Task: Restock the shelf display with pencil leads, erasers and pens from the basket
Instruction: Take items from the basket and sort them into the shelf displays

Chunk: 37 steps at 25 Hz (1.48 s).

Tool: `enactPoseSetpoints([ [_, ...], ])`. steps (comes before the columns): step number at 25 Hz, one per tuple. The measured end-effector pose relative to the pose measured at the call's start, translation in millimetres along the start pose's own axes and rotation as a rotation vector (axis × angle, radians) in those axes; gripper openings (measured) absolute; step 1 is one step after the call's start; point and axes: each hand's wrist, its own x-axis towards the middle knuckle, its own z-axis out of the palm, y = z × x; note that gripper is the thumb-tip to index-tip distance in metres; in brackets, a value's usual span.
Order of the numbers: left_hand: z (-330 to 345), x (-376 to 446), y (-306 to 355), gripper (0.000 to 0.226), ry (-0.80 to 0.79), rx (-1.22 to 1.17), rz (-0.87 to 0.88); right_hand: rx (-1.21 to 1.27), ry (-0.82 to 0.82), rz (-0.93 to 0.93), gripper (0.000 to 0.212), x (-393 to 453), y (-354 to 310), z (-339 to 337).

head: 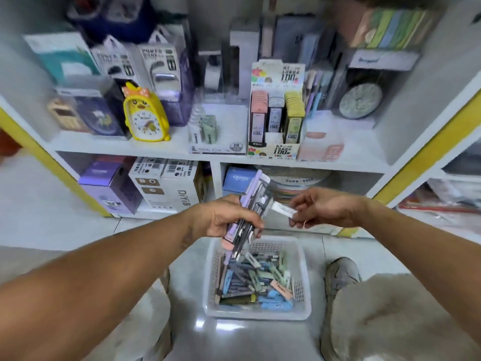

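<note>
My left hand (223,217) is closed around a bundle of pens (250,204), lilac and dark, held upright above the basket. My right hand (320,208) pinches a small white eraser (282,209) just right of the bundle. Below them a clear plastic basket (305,295) stands on the floor, holding several pens, erasers and lead cases in blue, green and pink. On the shelf, a cardboard display of pencil leads (276,113) shows pink, dark and yellow rows. A 2B lead box (217,134) stands to its left.
A yellow duck alarm clock (144,113) and boxed goods fill the shelf's left side. A round clock (360,100) and pastel pens (316,92) sit at the right. Cartons (166,183) fill the lower shelf. My knee (390,316) and shoe (341,274) are right of the basket.
</note>
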Motion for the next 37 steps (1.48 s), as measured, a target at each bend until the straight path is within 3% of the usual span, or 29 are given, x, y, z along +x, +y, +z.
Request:
enactPoseSetpoints([
  [2,4,-24,35,0.004,0.028,-0.004,0.052,-0.086,0.107,-0.119,0.021,-24,-39,-7],
  [6,9,-56,95,0.015,0.065,-0.050,0.099,-0.133,0.353,-0.347,0.014,-56,-101,-19],
  [10,8,-70,148,0.008,0.157,-0.159,0.124,-0.042,0.531,-0.439,0.011,-71,-143,-35],
  [14,0,-64,179,0.008,0.190,-0.226,0.159,-0.279,0.649,-0.514,0.021,-67,-164,-49],
  [17,-14,-54,190,0.018,0.197,-0.260,0.156,-0.295,0.649,-0.532,0.019,-57,-171,-51],
  [22,-41,-56,196,0.006,0.242,-0.314,0.161,-0.294,0.625,-0.577,0.024,-34,-180,-34],
  [26,-77,-72,190,0.011,0.342,-0.355,0.193,-0.459,0.595,-0.617,0.029,-5,-208,-10],
  [30,-109,-87,182,0.018,0.394,-0.391,0.188,-0.541,0.546,-0.623,0.012,21,-227,11],
  [31,-114,-89,179,0.018,0.399,-0.390,0.182,-0.577,0.553,-0.624,0.007,26,-229,14],
  [34,-128,-96,173,0.016,0.417,-0.371,0.162,-0.804,0.640,-0.655,0.018,40,-231,21],
  [37,-140,-102,169,0.012,0.409,-0.368,0.153,-0.863,0.634,-0.691,0.013,49,-228,24],
])
